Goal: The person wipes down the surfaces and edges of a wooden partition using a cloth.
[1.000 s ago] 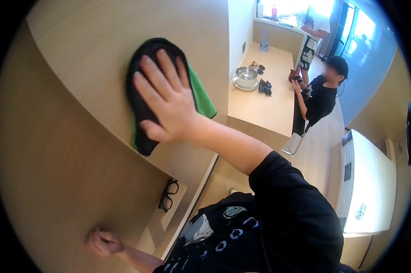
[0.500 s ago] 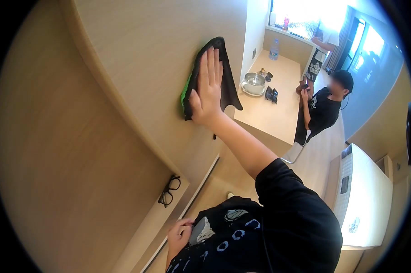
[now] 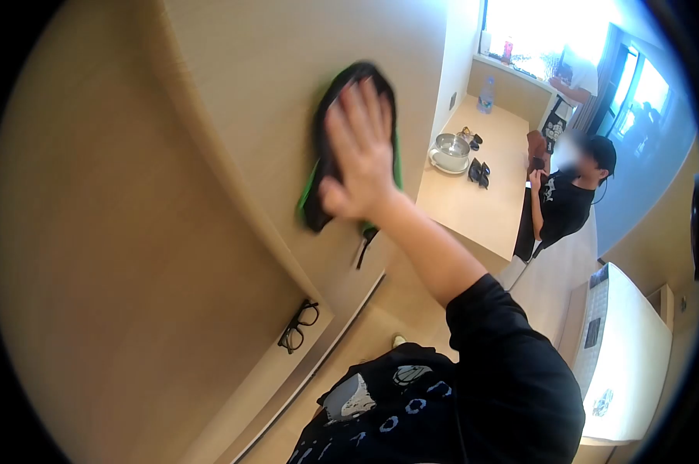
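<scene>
My right hand [image 3: 358, 151] lies flat, fingers a little apart, on a black cloth with green edging [image 3: 316, 209]. It presses the cloth against an upright pale wood-look panel [image 3: 264, 100]. The hand and cloth are slightly blurred. A thin dark strip [image 3: 362, 251] hangs below the cloth. Lower down, black-framed glasses [image 3: 298, 327] rest on a pale ledge [image 3: 307, 348], apart from my hand. My left hand is out of view.
Beyond the panel stands a table [image 3: 473, 209] with a pot [image 3: 451, 152], dark sunglasses [image 3: 479, 173] and a water bottle [image 3: 485, 96]. A person in black [image 3: 570, 205] sits beside it; another [image 3: 574, 89] stands near the window. A white mattress [image 3: 628, 356] is at right.
The cloth under my right hand has shifted and now lies flatter, with green showing on both sides. My left hand has left the view. The camera view has moved slightly.
</scene>
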A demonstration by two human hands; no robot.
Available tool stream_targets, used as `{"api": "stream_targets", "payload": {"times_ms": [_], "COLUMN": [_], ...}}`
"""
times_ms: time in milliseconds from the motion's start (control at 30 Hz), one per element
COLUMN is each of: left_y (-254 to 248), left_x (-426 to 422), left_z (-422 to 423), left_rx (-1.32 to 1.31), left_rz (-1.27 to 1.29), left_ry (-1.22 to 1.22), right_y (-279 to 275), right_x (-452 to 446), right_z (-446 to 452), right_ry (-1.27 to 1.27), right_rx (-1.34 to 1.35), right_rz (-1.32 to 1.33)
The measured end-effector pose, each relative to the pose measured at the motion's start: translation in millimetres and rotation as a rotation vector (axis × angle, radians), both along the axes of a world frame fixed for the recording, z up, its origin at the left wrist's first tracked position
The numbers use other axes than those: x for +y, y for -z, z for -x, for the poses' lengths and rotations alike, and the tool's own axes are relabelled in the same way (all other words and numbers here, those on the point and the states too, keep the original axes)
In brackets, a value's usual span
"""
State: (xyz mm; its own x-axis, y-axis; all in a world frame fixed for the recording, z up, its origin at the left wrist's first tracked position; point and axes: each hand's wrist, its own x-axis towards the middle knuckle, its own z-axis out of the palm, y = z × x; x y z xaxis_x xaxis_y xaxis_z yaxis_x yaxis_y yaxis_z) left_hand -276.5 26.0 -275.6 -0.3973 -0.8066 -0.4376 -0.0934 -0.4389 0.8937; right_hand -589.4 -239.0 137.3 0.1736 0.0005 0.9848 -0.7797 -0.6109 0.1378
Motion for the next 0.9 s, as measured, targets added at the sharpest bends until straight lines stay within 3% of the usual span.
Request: {"api": "stream_targets", "payload": {"times_ms": [133,200,233,300,333,433,533,633,767,867,900], "left_y": [-72.0,-82.6,-42.0,-97.2,-157.9,-202.1,-253.1,-290.6,-313.7,-333.9,-335.3], "left_x": [-11.0,-24.9,-33.3,-49.7,-54.0,-61.6,-75.9,-103.0,-161.8,-190.2,-195.4], "left_z": [9.8,3.4,-15.1,-5.3,3.2,-5.0,5.6,28.1,72.9,113.4,122.1], "left_rx": [-0.119,-0.232,-0.371,-0.596,-0.713,-0.748,-0.313,-0.124,-0.082,0.263,0.217], "left_rz": [0.27,0.429,0.512,0.36,0.569,0.756,0.696,1.217,1.698,1.552,1.558], "left_ry": [0.152,0.231,0.279,0.336,0.403,0.257,0.122,0.029,-0.462,-0.601,-0.554], "right_y": [-22.0,-25.2,-23.1,-12.0,-0.9,16.3,32.6,51.8,34.9,4.2,-6.2], "right_x": [-41.4,-55.3,-61.5,-74.3,-82.5,-69.9,-32.2,-6.4,26.6,21.8,15.7], "right_z": [60.2,84.4,93.9,108.1,112.3,90.9,43.8,-3.0,-44.0,-31.8,-23.8], "right_ry": [0.009,-0.002,-0.004,0.053,0.054,0.005,0.006,-0.017,-0.021,-0.028,-0.027], "right_rx": [-0.051,-0.115,-0.162,-0.317,-0.336,-0.444,-0.338,-0.171,-0.022,0.012,0.016], "right_rz": [0.014,0.002,-0.013,-0.117,-0.102,-0.176,-0.176,-0.091,-0.035,-0.026,-0.009]}}
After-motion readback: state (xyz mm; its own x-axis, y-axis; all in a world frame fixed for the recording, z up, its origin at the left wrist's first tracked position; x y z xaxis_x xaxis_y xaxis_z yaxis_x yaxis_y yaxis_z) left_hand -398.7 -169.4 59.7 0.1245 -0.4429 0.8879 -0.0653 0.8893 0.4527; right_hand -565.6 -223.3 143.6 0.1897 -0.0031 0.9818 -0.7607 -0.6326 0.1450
